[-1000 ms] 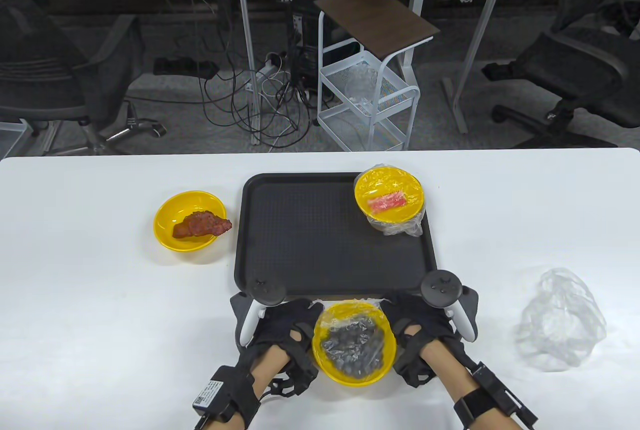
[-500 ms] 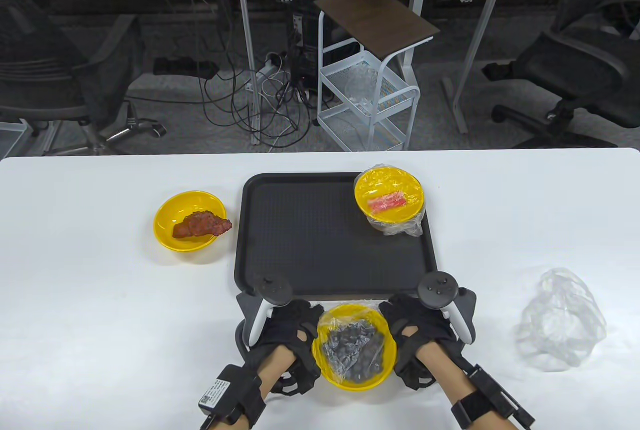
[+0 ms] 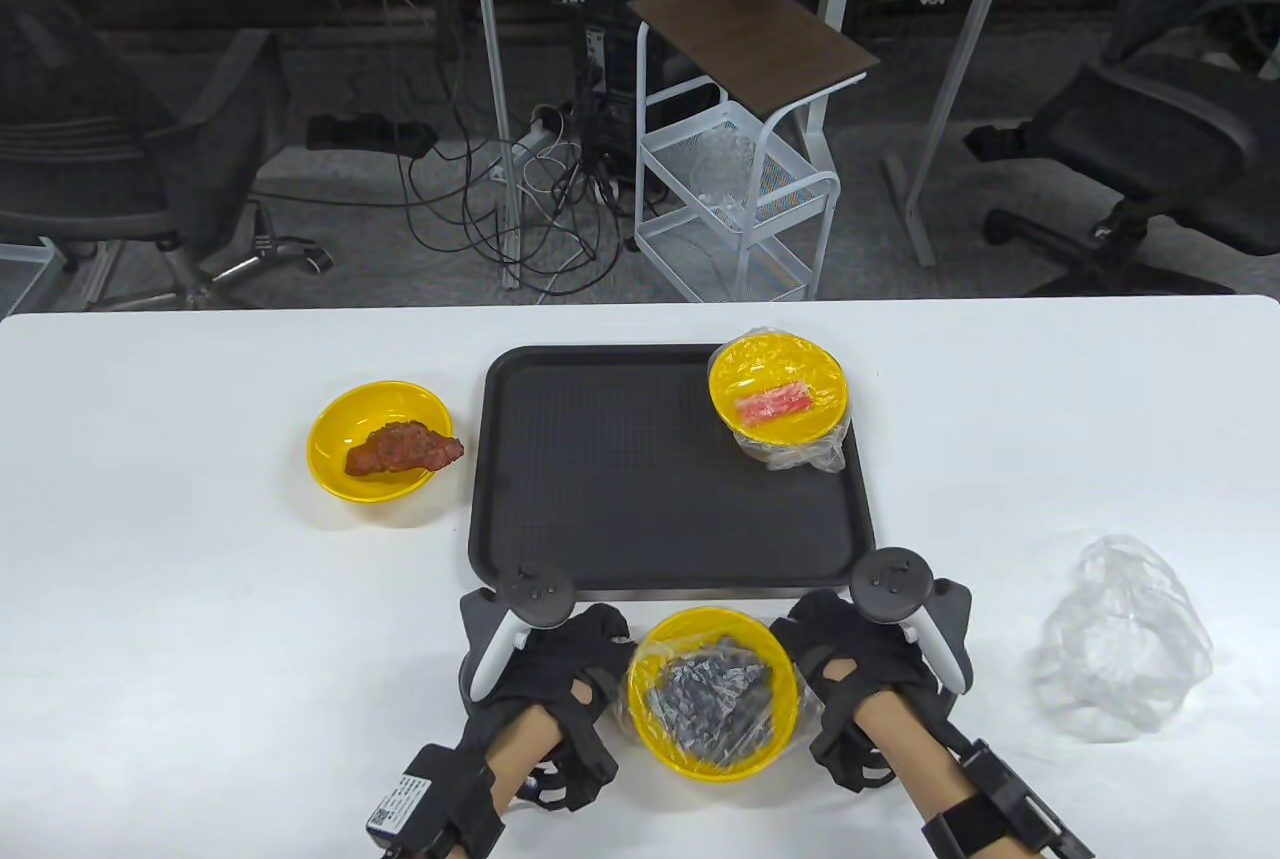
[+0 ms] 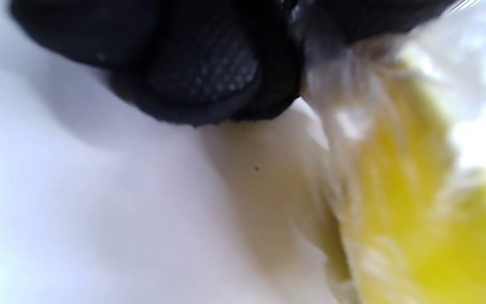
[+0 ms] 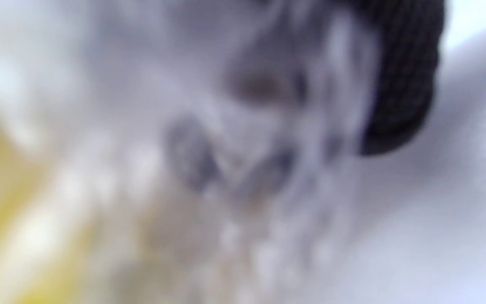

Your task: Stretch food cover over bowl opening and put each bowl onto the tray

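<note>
Cover-stretch on the blueberry bowl, near edge of the worktop [image 3: 200,599].

Black tray [image 3: 600,519] sits mid-worktop, within reach for drop-off; one wrapped bowl [image 3: 779,391] already stands in its far right corner. Bowl of meat [image 3: 379,440], uncovered, waits off the tray's left edge. Spare covers [image 3: 1120,644] lie toward the right edge. I judge my left hand [image 3: 560,674] and right hand [image 3: 850,674] flank the blueberry bowl [image 3: 712,689] to draw the film [image 3: 660,709] down over its rim; left fingers [image 4: 203,76] pinch film, right grasp blurred, cannot tell.
</note>
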Motion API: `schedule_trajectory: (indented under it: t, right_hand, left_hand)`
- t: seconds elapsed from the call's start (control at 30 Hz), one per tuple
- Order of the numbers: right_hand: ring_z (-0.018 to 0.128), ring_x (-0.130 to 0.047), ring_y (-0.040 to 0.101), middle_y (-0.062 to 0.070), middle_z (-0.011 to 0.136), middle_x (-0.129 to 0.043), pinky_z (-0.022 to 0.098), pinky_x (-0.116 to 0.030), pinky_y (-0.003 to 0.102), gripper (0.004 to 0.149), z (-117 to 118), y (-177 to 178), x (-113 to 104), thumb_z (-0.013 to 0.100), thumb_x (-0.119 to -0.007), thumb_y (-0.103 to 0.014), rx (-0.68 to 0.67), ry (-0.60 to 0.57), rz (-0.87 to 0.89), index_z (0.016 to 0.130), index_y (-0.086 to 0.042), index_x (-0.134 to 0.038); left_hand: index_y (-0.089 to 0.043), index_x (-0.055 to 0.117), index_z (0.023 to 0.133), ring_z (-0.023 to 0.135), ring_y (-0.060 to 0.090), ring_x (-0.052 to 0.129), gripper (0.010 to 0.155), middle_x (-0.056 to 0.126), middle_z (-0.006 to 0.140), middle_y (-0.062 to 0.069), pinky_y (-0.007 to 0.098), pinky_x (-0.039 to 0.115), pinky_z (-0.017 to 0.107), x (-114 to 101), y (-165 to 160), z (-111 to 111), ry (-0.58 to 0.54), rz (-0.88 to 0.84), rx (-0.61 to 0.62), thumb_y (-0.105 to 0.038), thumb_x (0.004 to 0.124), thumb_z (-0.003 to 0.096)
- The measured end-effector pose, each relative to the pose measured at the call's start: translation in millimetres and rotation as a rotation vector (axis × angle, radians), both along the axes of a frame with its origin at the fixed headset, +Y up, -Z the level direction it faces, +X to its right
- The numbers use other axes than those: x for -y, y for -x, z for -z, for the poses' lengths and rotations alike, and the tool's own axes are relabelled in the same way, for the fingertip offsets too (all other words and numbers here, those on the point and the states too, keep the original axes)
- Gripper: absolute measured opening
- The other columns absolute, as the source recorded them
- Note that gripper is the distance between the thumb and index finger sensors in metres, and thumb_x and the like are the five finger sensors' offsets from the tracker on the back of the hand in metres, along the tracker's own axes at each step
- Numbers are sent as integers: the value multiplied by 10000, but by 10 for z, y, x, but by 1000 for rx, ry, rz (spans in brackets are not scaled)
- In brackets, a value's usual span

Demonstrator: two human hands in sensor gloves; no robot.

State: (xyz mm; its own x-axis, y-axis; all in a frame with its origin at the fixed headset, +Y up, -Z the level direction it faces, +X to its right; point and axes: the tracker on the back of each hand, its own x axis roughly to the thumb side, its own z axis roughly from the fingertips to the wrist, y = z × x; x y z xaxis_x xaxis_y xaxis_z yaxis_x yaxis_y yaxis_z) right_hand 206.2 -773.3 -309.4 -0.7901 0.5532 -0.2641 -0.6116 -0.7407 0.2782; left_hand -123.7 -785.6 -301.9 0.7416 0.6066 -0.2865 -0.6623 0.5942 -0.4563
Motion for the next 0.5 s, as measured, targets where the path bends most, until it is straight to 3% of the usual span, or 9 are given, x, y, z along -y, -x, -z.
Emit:
schedule_trajectory:
  t: [0.2,0.3,0.4,0.5]
  right_hand:
    - [397,-1114,298,84,729,-1013,192,-949,352,666,-45,-118,-76,475,-837,-499,32,10,77,993,-93,-739]
    - [452,-1106,330,126,834,-961,207,-948,358,698,-74,-225,-142,481,-822,-513,53,5,99,1032,-105,-689]
    - [500,-1087,373,176,898,-913,228,-943,386,716,-117,-344,-270,486,-798,-534,102,-61,153,1062,-134,-655]
    - [634,-1016,469,203,1002,-803,305,-925,469,750,-151,-408,-443,479,-790,-564,117,-138,164,1093,-173,-608]
  left_hand:
    - [-293,759,1011,519,255,1021,587,931,803,-39,399,916,375,23,124,-23,122,-155,26,-468,899,468]
    - [-281,750,1020,594,289,1017,584,899,880,-2,437,902,433,-19,197,-44,125,-197,2,-451,883,477]
    - [-284,758,1018,675,329,996,566,873,933,39,464,886,465,-188,239,-97,6,-112,-33,-467,845,490]
    - [-267,782,1003,586,335,1043,589,959,852,52,451,912,402,-405,184,-203,-158,27,-63,-549,800,486]
